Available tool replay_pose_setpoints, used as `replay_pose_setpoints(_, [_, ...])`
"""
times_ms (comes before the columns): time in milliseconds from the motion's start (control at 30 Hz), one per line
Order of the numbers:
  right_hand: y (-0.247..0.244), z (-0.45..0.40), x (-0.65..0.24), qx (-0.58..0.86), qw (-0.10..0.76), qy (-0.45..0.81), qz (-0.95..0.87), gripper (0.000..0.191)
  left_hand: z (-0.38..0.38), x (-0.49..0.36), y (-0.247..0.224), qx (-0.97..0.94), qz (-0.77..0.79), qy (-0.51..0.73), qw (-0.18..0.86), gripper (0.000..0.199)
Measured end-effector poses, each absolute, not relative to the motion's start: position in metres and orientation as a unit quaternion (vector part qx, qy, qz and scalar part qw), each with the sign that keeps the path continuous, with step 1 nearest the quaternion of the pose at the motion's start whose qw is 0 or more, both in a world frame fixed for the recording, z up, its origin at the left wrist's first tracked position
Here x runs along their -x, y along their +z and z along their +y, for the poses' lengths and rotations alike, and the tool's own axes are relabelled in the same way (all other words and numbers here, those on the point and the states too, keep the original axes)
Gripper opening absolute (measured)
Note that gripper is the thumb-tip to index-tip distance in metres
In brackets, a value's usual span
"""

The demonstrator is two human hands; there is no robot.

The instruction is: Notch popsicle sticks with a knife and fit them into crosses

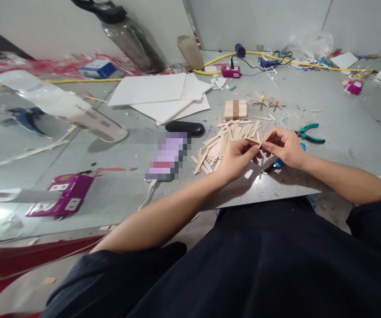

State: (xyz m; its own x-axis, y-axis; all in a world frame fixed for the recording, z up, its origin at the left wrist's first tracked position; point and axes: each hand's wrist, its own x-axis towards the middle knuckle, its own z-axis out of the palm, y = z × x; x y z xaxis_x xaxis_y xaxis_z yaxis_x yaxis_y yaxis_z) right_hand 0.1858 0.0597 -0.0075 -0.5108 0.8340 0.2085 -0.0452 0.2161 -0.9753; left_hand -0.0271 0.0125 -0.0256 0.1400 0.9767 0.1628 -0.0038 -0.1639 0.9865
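Note:
My left hand [238,158] and my right hand [286,146] meet near the table's front edge, both pinching small wooden sticks [259,143] that touch between the fingertips. Loose craft sticks [215,148] lie in a heap beside and behind my left hand. A banded bundle of sticks [236,109] rests behind the heap, with small stick assemblies [270,101] to its right. Under my right hand lies a blue-handled tool [279,163], partly hidden. Green-handled pliers [310,132] lie just beyond my right hand.
Left of the heap are a phone [169,154] with a cable and a black case [185,128]. White sheets [157,90], a large bottle [135,42] and a yellow cord [296,63] lie or stand farther back. A purple power strip [66,194] sits at left.

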Motion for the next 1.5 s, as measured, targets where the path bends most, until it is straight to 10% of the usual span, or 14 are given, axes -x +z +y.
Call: replay_pose_setpoints(1500, [-0.018,0.069,-0.192,0.269,0.424,0.51,-0.698,0.06,0.01,0.025,-0.016,-0.546,0.412,0.515,0.516,0.033])
